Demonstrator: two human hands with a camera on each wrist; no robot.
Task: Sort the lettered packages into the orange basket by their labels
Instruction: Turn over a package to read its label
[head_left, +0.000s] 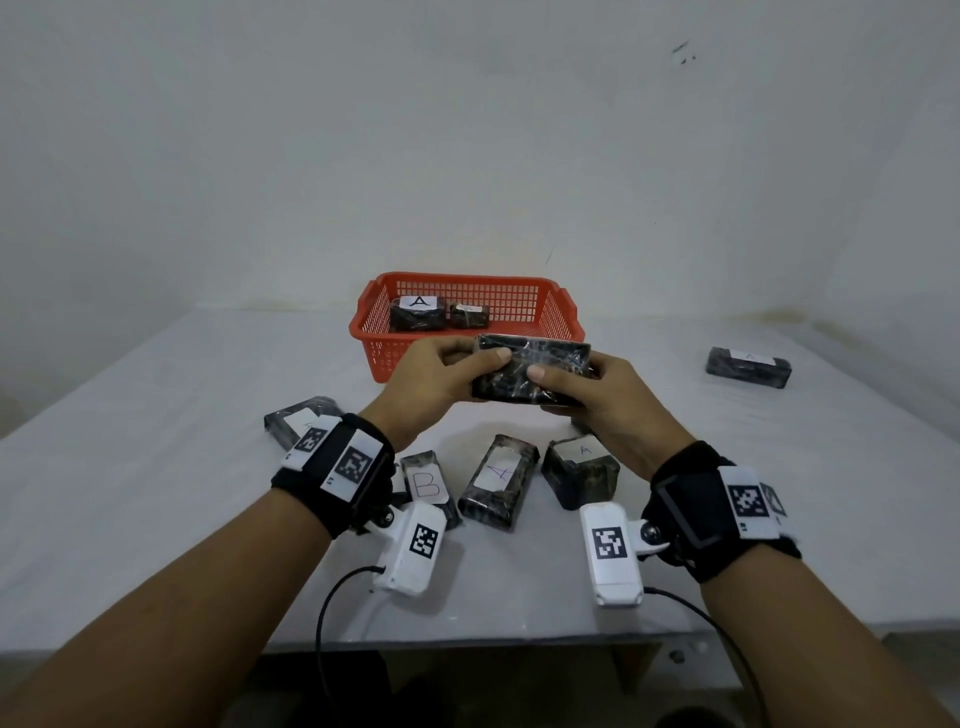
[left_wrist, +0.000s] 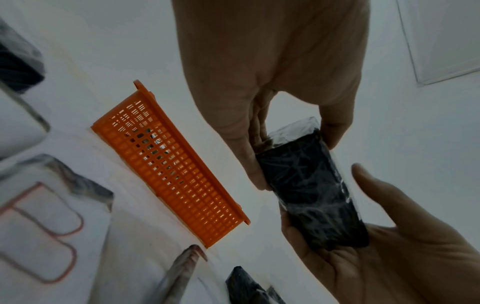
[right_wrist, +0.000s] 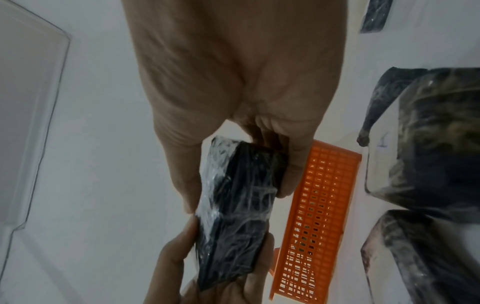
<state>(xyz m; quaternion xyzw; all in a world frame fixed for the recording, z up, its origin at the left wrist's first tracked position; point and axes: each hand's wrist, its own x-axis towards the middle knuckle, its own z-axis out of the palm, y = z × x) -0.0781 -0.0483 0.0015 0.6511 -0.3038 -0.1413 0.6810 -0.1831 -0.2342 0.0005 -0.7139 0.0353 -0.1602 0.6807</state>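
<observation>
White tabletop before us: our left hand and right hand both grip one black package near the orange basket.

White table with basket, packages

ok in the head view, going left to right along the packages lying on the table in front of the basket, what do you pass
Package half under the left wrist → B package → tilted A package → A package by the right wrist → far-right package.
</observation>
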